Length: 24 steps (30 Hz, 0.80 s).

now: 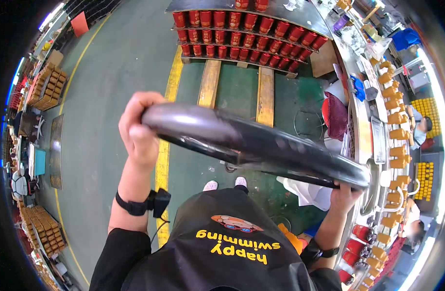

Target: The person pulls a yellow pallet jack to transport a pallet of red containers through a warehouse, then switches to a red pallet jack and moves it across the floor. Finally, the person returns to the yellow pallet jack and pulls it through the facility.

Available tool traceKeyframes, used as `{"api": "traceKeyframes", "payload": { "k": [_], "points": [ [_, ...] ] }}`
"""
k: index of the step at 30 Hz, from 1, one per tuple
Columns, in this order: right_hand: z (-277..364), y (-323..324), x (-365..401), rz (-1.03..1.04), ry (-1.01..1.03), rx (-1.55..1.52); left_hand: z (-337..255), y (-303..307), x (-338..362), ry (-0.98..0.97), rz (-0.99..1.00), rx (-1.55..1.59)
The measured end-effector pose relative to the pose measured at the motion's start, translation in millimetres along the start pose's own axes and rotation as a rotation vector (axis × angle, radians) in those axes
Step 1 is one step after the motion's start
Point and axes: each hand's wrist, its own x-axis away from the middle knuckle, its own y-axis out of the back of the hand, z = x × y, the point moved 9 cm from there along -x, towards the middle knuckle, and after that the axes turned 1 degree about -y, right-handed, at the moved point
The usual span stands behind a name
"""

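A large, round, glossy black object (pixel 251 138) with a thick rim is held up in front of my chest. It is seen nearly edge-on and slightly blurred, so its exact kind cannot be made out. My left hand (pixel 141 127) grips its left end, thumb and fingers closed round the rim. At the lower right end, my right hand (pixel 346 196) holds it from below, with most of those fingers hidden behind the rim. The object tilts down toward the right. A black band with a small box (pixel 157 202) is on my left wrist.
Ahead, red cans (pixel 234 39) stand in tiers on a wooden pallet (pixel 265 97). A long workbench (pixel 361 131) with a row of tan pieces (pixel 396 119) runs along the right, people seated beyond. A stool (pixel 307 121) stands near it. A yellow line (pixel 175 77) crosses the floor.
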Motion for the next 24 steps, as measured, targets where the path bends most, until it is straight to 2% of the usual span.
{"api": "traceKeyframes", "payload": {
  "k": [1,2,3,7,12,18,19,24],
  "points": [
    [-6.4,-10.5,-9.2,0.061,-0.082,-0.035,1.7,-1.4,-12.8,-0.005,-0.074,-0.108],
    [-10.6,-25.8,-18.9,0.121,-0.163,-0.069,12.4,-6.6,-19.9,0.068,-0.034,-0.049],
    [-6.1,-39.3,-27.0,0.064,-0.196,-0.196,16.6,-11.3,-28.2,0.066,-0.023,-0.038],
    [-24.3,-28.7,-41.1,0.175,-0.065,-0.086,23.8,-13.4,-34.7,-0.011,-0.083,-0.166],
    [-30.5,-33.1,-54.2,0.275,0.132,-0.012,29.4,-14.1,-35.8,0.023,-0.180,-0.158],
    [-8.1,-49.0,-68.2,0.141,0.037,-0.078,24.7,-17.5,-29.5,0.048,-0.169,-0.141],
    [-3.3,-51.7,-69.9,0.178,0.098,-0.085,23.1,-17.6,-27.8,0.038,-0.162,-0.137],
    [-3.1,-50.4,-61.1,0.254,0.086,-0.140,15.2,-17.0,-17.6,0.076,-0.124,-0.060]
  ]
}}
